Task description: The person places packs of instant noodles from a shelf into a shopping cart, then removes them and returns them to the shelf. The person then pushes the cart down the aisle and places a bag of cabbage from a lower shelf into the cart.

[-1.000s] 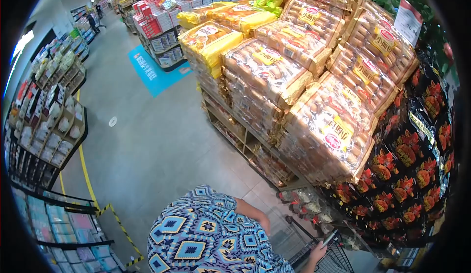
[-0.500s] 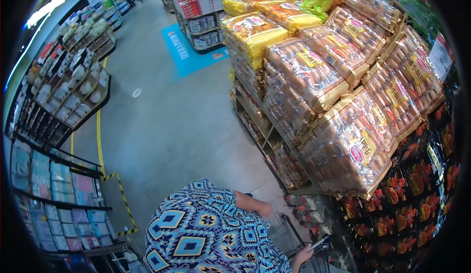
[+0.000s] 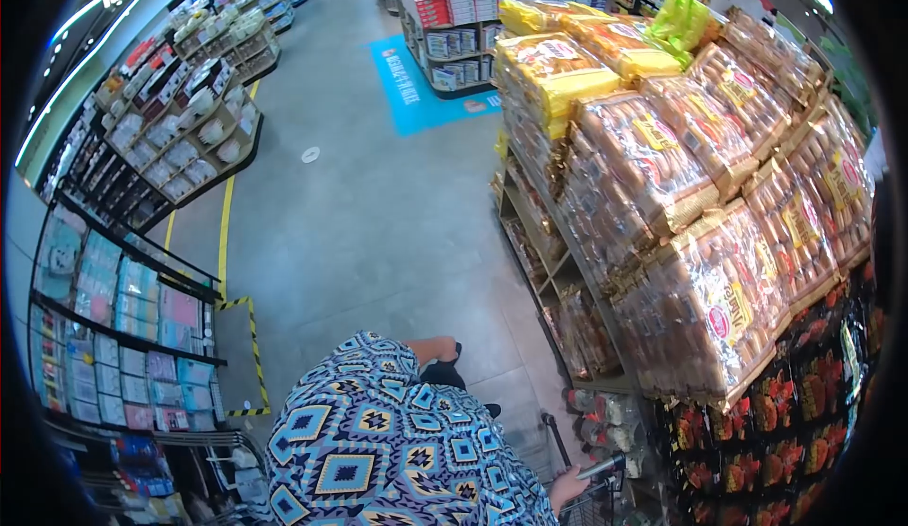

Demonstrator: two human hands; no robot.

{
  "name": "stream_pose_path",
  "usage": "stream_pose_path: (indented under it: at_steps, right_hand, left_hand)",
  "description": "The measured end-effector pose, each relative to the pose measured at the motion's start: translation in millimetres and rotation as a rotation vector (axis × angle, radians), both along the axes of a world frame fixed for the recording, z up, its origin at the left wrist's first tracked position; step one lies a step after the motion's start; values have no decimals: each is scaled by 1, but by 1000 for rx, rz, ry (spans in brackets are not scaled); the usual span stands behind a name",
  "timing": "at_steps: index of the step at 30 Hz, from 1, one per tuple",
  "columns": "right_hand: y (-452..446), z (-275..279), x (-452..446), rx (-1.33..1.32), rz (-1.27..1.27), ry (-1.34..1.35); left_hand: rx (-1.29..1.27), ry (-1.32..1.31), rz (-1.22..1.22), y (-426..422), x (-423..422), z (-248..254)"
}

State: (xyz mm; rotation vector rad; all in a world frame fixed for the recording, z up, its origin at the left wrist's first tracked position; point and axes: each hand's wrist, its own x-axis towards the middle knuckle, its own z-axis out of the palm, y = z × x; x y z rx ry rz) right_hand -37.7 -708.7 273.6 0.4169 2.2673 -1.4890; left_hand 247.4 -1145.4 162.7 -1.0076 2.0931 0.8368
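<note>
My right hand (image 3: pixel 569 486) is closed around the grey handle (image 3: pixel 602 470) of a shopping cart (image 3: pixel 591 507), low in the view; much of the cart is cut off by the bottom edge. My left hand (image 3: pixel 443 348) reaches out past the patterned shirt (image 3: pixel 355 464), beside a dark shape I cannot make out; its fingers do not show clearly. Right of the cart, small packaged goods (image 3: pixel 610 422) hang beneath a tall stack of clear-wrapped bread packs (image 3: pixel 724 299).
Yellow bread packs (image 3: pixel 558 67) top the stack's far end. Black packets (image 3: pixel 780 422) hang at the lower right. Display shelves (image 3: pixel 142 346) line the left behind yellow floor tape (image 3: pixel 225 233). Grey floor (image 3: pixel 378 233) runs ahead to a blue floor mat (image 3: pixel 407 100) and stacked boxes (image 3: pixel 463 6).
The scene has shifted right and slightly down in view. My left arm has swung left and up in view. My right hand stays on the cart handle.
</note>
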Motion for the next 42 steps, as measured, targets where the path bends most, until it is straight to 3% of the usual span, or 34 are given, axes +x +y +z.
stream_pose_path:
  at_steps: [2,4,9,10,12,14,16,17,18,19,20,24,26,28,32,38,42]
  right_hand:
    - [-14,1,6,28,-58,-25]
    - [-28,7,11,17,-52,-14]
    - [-44,-12,18,35,-30,66]
    - [-52,-13,19,50,-40,82]
    - [-68,-4,24,6,-27,61]
    - [-70,-6,23,35,-30,-13]
    - [-60,-47,19,451,160,255]
    - [-65,-54,22,393,128,181]
    - [-71,-48,18,342,102,105]
    - [-90,-34,23,539,112,212]
    - [-113,-11,35,740,110,327]
    - [-117,-11,47,752,176,260]
    - [-123,-11,46,620,155,109]
    - [-126,-17,49,675,116,220]
    - [-133,-45,36,703,166,99]
    - [-211,-58,23,569,190,104]
    - [-289,-56,0,466,190,120]
  left_hand:
    - [34,22,-36,-5,9,-10]
    - [60,45,36,-3,3,26]
    - [161,274,77,-29,-2,49]
    - [195,276,29,-33,3,42]
    - [211,440,175,-55,21,19]
    - [229,410,159,-77,40,4]
    - [157,394,105,-98,77,3]
    - [80,414,31,-109,93,7]
    - [170,282,6,-123,102,22]
    - [183,247,-125,-132,114,14]
    - [181,207,-36,-132,127,4]
    - [256,165,49,-133,154,41]
    - [290,136,98,-126,160,34]
    - [319,183,134,-124,168,19]
    - [319,164,95,-145,166,22]
    - [380,185,147,-197,154,-37]
    - [367,194,136,-256,112,-13]
